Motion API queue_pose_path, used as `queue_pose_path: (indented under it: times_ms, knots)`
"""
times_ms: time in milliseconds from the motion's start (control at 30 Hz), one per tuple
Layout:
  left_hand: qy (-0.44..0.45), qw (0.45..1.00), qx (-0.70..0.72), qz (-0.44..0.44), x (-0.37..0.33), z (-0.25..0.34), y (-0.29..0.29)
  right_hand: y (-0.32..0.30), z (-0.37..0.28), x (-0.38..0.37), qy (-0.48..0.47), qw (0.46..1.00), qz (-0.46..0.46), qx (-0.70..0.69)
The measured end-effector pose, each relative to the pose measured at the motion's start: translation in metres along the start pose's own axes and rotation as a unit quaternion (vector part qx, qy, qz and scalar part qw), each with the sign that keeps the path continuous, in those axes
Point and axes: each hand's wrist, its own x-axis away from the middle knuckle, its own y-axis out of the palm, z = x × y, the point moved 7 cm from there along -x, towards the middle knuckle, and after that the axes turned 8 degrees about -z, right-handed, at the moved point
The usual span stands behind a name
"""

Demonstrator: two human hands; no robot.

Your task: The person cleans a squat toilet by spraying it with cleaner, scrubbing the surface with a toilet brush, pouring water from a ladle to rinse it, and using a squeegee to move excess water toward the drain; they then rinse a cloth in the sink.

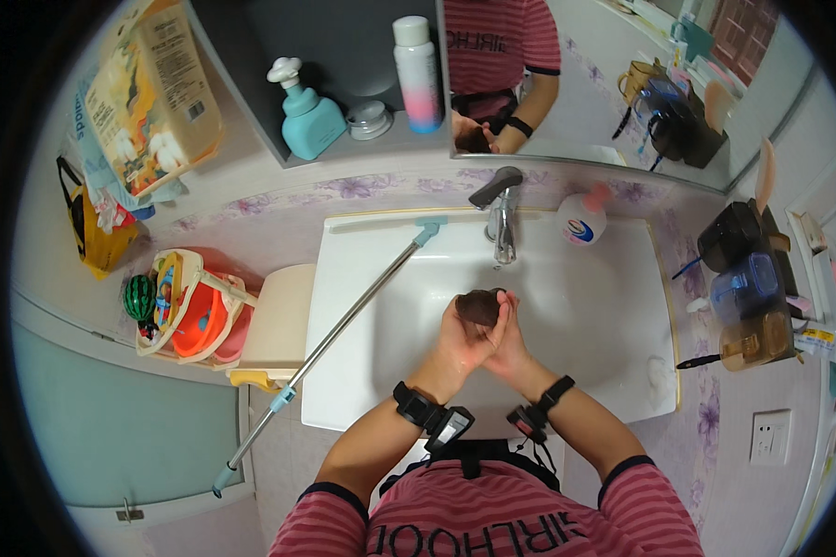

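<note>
Over the white washbasin, my hands are pressed together around a dark brown, rounded lump; its exact kind cannot be made out. My left hand cups it from the left and below. From the right, the fingers of my right hand close against it and overlap my left hand. Just beyond the hands stands a chrome tap with a dark lever. Each of my wrists carries a black strap with a small device.
A metal pole with pale blue fittings leans across the basin's left side. Behind the basin's right part is a pump bottle. Foam lies at its right edge. Cups hang on the right wall; a shelf above holds a teal pump bottle and a spray can.
</note>
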Motion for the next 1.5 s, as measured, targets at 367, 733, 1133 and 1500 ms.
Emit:
queue_pose_path:
  times_ms: [367,733,1133,1500]
  knots:
    - [-0.323,0.907,-0.271,-0.008,-0.025,-0.011,-0.057,-0.054,-0.122,-0.009,-0.202,0.878,0.154,0.405]
    - [0.009,0.173,-0.983,-0.065,-0.094,-0.006,-0.074,-0.110,-0.155,-0.033,-0.098,0.489,0.329,0.802]
    - [-0.222,0.731,-0.643,0.051,-0.060,0.016,-0.068,-0.098,-0.121,-0.007,-0.051,0.972,0.099,0.209]
    - [-0.335,0.938,-0.049,-0.082,-0.012,-0.046,-0.032,-0.027,-0.094,-0.006,-0.220,0.974,-0.052,0.015]
